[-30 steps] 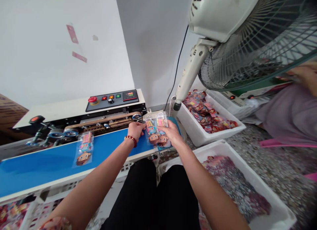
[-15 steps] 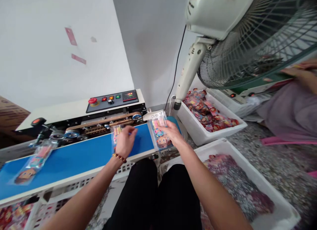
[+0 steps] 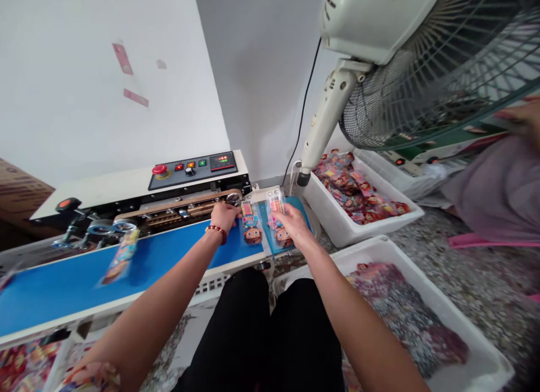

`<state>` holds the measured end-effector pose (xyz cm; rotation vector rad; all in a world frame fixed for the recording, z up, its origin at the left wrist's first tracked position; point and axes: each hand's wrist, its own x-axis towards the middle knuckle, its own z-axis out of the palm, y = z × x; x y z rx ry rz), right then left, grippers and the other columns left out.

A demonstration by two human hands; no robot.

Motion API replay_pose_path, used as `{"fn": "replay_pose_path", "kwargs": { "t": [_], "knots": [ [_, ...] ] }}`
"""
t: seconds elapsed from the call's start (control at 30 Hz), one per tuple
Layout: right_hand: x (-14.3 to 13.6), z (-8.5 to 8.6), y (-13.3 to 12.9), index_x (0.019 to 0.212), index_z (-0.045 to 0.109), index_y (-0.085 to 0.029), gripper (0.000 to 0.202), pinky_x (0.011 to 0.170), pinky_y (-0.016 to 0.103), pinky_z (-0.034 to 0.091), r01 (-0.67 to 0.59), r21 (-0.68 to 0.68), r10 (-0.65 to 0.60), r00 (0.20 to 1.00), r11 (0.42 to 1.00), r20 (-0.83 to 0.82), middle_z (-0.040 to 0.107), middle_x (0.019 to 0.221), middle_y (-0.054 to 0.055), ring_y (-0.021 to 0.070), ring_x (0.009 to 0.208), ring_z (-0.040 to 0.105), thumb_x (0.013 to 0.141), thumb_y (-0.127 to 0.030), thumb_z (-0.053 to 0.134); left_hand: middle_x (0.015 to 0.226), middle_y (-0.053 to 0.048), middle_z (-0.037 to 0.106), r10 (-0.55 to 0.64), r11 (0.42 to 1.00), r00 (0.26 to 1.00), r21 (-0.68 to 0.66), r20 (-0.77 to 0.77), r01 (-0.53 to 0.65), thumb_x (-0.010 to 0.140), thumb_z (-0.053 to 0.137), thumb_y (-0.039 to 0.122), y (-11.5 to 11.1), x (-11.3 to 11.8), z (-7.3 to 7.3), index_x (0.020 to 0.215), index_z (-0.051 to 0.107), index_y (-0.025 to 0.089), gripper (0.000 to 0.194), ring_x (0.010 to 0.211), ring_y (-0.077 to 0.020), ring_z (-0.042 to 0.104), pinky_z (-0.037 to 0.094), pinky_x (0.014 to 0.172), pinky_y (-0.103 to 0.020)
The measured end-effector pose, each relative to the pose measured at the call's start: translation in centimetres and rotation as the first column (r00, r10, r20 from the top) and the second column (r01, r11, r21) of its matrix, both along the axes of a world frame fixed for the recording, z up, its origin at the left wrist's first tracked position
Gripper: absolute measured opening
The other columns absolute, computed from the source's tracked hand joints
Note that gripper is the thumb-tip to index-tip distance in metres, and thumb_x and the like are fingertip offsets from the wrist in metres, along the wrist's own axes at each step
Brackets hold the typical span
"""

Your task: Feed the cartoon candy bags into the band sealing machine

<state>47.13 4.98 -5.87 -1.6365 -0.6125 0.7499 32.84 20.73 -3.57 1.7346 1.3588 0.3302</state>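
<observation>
My left hand [image 3: 224,217] is at the infeed end of a band sealing machine [image 3: 139,187], fingers closed at the left edge of a clear packet [image 3: 252,229] with a cartoon face. That packet lies across the right end of the blue belt [image 3: 169,265], its top near the sealing band. My right hand [image 3: 294,223] grips a second, similar packet [image 3: 279,231] over a small blue surface right of the belt. Further left, a third packet [image 3: 122,257] rides on the belt, blurred, its top edge at the rollers.
A white bin [image 3: 358,226] of packets stands behind right, and another bin [image 3: 485,347] of bagged items nearer. A large fan [image 3: 422,82] overhangs the right side. At far right are a person's sleeve and hand. A control panel [image 3: 192,170] tops the machine.
My left hand has moved right to a packet at the belt's end. The packet formerly under it has travelled left, and the earlier leftmost one is almost out of view.
</observation>
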Motion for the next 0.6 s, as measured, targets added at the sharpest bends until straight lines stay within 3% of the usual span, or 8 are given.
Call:
{"fn": "replay_pose_path", "kwargs": {
  "t": [0.17,0.27,0.33,0.37,0.43,0.47,0.53,0.6],
  "knots": [
    [-0.6,0.9,-0.1,0.089,0.062,-0.021,0.017,0.046,0.022,0.049,0.017,0.013,-0.014,0.975,1.0,-0.221,0.073,0.083,0.002,0.0175,0.065,0.07,0.076,-0.031,0.063,0.058,-0.004,0.064,0.05,0.994,0.995,0.106,-0.089,-0.04,0.08,0.064,0.043,0.4,-5.2,0.7,0.078,0.07,0.017,0.027,0.052,-0.0188,0.058,0.042,0.051,-0.028],
    [-0.5,1.3,-0.3,0.092,0.066,-0.021,0.02,0.052,0.022,0.051,-0.002,0.037,0.008,0.984,0.999,-0.178,0.073,0.085,0.001,0.0163,0.069,0.069,0.076,-0.033,0.065,0.1,-0.011,0.073,0.136,0.897,0.99,0.429,-0.042,-0.105,0.08,0.065,0.044,-1.6,-7.5,1.2,0.103,0.068,0.018,0.035,0.079,-0.024,0.068,0.05,0.063,-0.032],
    [-0.3,1.5,-0.5,0.093,0.067,-0.02,0.022,0.06,0.023,0.053,-0.018,0.057,0.026,0.988,0.998,-0.15,0.074,0.086,0.001,0.0164,0.075,0.069,0.076,-0.035,0.066,0.109,-0.012,0.071,0.076,0.856,0.997,0.511,0.018,-0.074,0.082,0.064,0.045,-3.5,-7.2,1.3,0.106,0.067,0.02,0.035,0.089,-0.025,0.068,0.051,0.067,-0.032],
    [-0.3,1.5,-0.5,0.093,0.068,-0.02,0.023,0.065,0.024,0.053,-0.027,0.068,0.036,0.99,0.997,-0.137,0.074,0.088,0.001,0.0167,0.078,0.069,0.076,-0.035,0.067,0.106,-0.011,0.072,-0.002,0.895,0.999,0.446,0.054,-0.022,0.083,0.062,0.046,-4.4,-6.4,1.3,0.103,0.068,0.02,0.033,0.085,-0.0236,0.068,0.05,0.064,-0.031],
    [-0.1,1.6,-0.6,0.094,0.069,-0.019,0.025,0.07,0.025,0.053,-0.054,0.085,0.063,0.992,0.995,-0.108,0.075,0.089,0.001,0.0176,0.083,0.068,0.076,-0.036,0.068,0.094,-0.008,0.073,-0.132,0.982,0.973,0.155,0.188,0.104,0.086,0.059,0.048,-5.9,-3.9,1.3,0.095,0.068,0.019,0.031,0.063,-0.0173,0.063,0.044,0.051,-0.027],
    [-0.1,1.6,-0.7,0.095,0.069,-0.019,0.027,0.072,0.026,0.052,-0.077,0.088,0.084,0.993,0.993,-0.088,0.074,0.089,0.001,0.0179,0.083,0.068,0.076,-0.037,0.069,0.089,-0.007,0.073,-0.144,0.989,0.951,0.003,0.272,0.148,0.086,0.058,0.048,-6.3,-2.4,1.2,0.094,0.068,0.019,0.032,0.053,-0.0137,0.058,0.037,0.044,-0.025],
    [0.0,1.6,-0.6,0.096,0.069,-0.019,0.027,0.072,0.027,0.05,-0.127,0.065,0.128,0.991,0.99,-0.022,0.073,0.087,0.001,0.0176,0.081,0.067,0.078,-0.039,0.068,0.075,-0.004,0.07,-0.078,0.966,0.915,-0.196,0.395,0.167,0.082,0.064,0.045,-6.7,0.3,1.2,0.088,0.066,0.017,0.029,0.041,-0.009,0.048,0.027,0.039,-0.023],
    [-0.1,1.6,-0.4,0.092,0.068,-0.019,0.024,0.07,0.027,0.048,-0.153,-0.001,0.153,0.984,0.988,0.093,0.071,0.083,0.0,0.0171,0.077,0.065,0.082,-0.04,0.065,0.06,0.0,0.062,0.007,0.955,0.908,-0.272,0.42,0.118,0.076,0.071,0.04,-6.4,2.1,1.1,0.076,0.064,0.016,0.025,0.037,-0.007,0.042,0.021,0.038,-0.021]
  ]
}}
